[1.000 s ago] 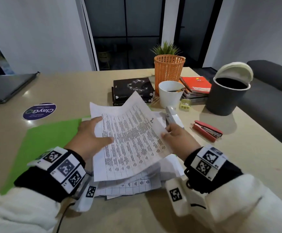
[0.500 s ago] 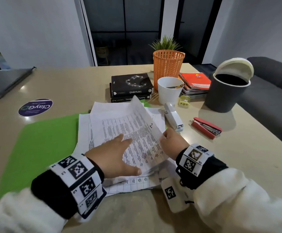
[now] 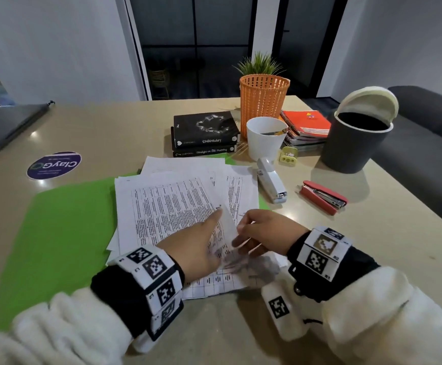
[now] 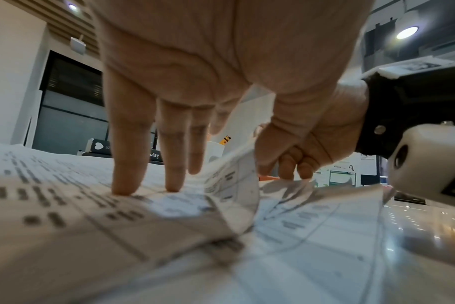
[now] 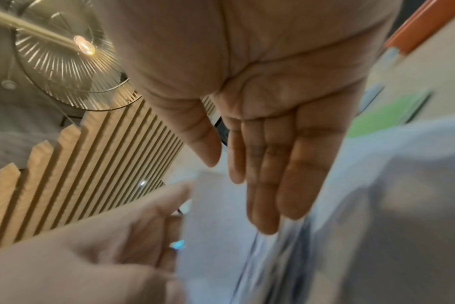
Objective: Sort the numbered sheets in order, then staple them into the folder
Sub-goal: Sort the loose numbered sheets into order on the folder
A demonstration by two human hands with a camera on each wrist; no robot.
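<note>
A loose stack of printed numbered sheets [image 3: 172, 206] lies on the right half of an open green folder [image 3: 56, 233]. My left hand [image 3: 198, 241] lies flat on the top sheet, its straight fingers [image 4: 125, 164] pressing the paper down. The sheet's right edge [image 4: 237, 174] still curls up. My right hand [image 3: 264, 230] is just right of that edge; its palm and fingers [image 5: 268, 164] are spread with the thumb apart, and the fingertips touch the lower sheets. A white stapler [image 3: 271, 180] and a red stapler [image 3: 322, 197] lie to the right of the sheets.
Behind the sheets are two black books [image 3: 205, 133], a white cup [image 3: 266, 138], an orange basket [image 3: 263, 101], notebooks [image 3: 306, 125] and a dark bin [image 3: 354, 143]. A round sticker [image 3: 53, 164] and a laptop [image 3: 6, 125] are at the far left. The table's near edge is bare.
The sheet held up by both hands has come down flat onto the stack. My left hand slid from its left edge onto its middle. My right hand let go of the right edge.
</note>
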